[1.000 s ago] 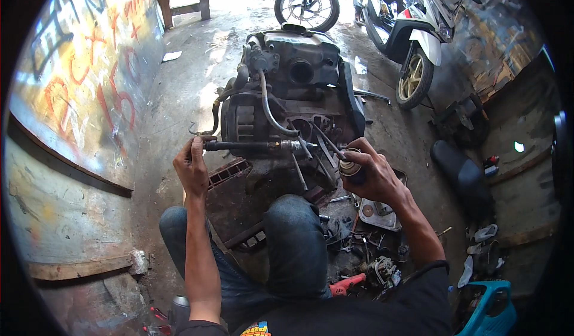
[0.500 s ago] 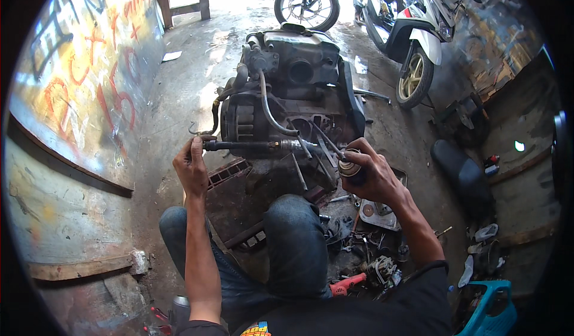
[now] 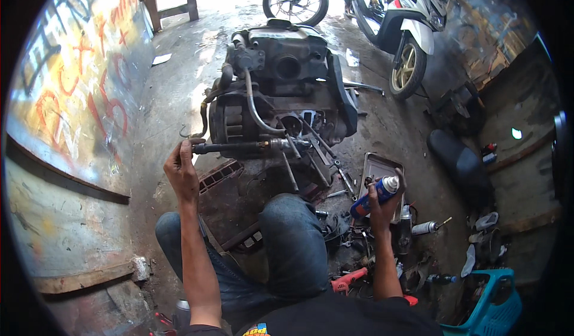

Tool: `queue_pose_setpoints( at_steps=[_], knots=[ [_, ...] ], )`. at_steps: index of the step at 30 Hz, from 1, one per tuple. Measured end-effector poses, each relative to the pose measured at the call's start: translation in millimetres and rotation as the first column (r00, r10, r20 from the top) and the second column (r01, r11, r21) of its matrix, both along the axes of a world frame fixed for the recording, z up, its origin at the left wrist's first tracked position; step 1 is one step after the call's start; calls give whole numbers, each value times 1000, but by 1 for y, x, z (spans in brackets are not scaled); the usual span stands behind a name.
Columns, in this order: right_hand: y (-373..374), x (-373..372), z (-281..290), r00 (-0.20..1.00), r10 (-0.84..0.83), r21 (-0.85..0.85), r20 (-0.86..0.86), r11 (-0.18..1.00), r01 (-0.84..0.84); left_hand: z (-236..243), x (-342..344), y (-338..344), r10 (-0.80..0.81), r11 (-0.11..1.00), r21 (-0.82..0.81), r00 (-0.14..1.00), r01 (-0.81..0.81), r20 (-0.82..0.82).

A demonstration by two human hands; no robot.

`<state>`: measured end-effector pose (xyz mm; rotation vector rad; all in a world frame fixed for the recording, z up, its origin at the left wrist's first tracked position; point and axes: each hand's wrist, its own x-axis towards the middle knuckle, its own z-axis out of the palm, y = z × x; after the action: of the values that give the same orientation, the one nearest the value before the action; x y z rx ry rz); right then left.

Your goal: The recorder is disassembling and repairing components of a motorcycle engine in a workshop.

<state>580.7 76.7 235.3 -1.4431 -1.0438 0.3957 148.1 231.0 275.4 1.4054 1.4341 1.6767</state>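
My left hand (image 3: 182,167) is closed on the near-left end of a black rod-like tube (image 3: 232,147). The tube lies level across the front of a greasy engine (image 3: 287,96), and its brass and silver end reaches toward the opening between the engine's long studs. In my right hand (image 3: 385,203) is a blue spray can (image 3: 375,197) with a pale top, tilted, its top to the upper right. That hand is low on the right, above the edge of a metal tray (image 3: 393,163), apart from the engine.
A combination wrench (image 3: 345,180) and several loose parts lie right of my knee (image 3: 293,225). Farther right are a white spray can (image 3: 424,227), a black motorcycle seat (image 3: 457,165) and a teal plastic stool (image 3: 493,306). A white scooter (image 3: 412,31) stands at the back right.
My right hand has moved from the tube's fitting down and to the right, bringing the spray can with it over the tray. The left hand still holds the tube. The view has shifted slightly.
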Motion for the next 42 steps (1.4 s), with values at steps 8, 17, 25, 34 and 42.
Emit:
queue_pose_setpoints(
  at_steps=[8,17,25,34,42],
  knots=[
    [-10,44,-179,966,-52,-533,253,826,184,5,4,0,64,995,-71,998,-63,5],
    [1,14,-206,841,-269,-435,470,758,486,11,3,-4,7,1000,-8,995,-8,-100],
    [-28,-83,-26,972,-234,19,-37,972,235,20,-2,-6,-67,991,-125,994,56,-86],
    [-26,-318,48,864,502,-292,50,834,-468,27,-10,-8,-125,965,-237,992,115,-25],
    [6,-388,14,837,452,-417,-308,727,-546,54,-25,8,-338,886,-376,933,271,-125]
  ],
)
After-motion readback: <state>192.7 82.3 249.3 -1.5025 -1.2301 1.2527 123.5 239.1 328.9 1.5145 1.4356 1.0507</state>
